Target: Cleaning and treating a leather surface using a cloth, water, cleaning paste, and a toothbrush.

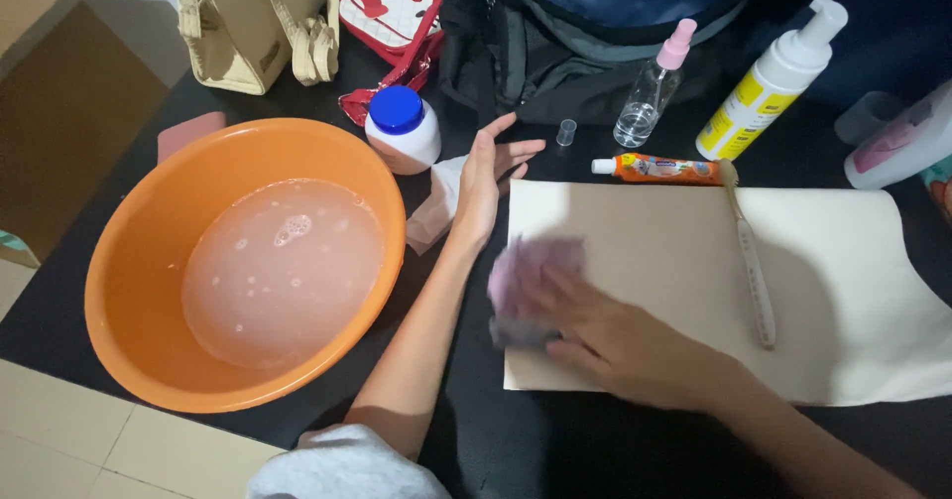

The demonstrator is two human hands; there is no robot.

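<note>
Both hands are on the job: the right hand point(605, 335), blurred at centre frame, presses a purplish sponge point(531, 281) onto the cream fabric sheet point(853, 291), fingers closed over it. Looks like the scrubbing step. The left hand point(486, 182) lies flat and open, pinning the sheet's upper-left corner. A toothbrush point(751, 256) lies on the sheet; the orange basin point(129, 261) of soapy water sits at left, so re-wetting likely calls for a reach there.

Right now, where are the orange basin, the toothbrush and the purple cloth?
orange basin point(119, 261): head view, left rim.
toothbrush point(754, 271): head view, mid handle.
purple cloth point(526, 271): head view, blurred top under the right hand point(605, 335).
</note>
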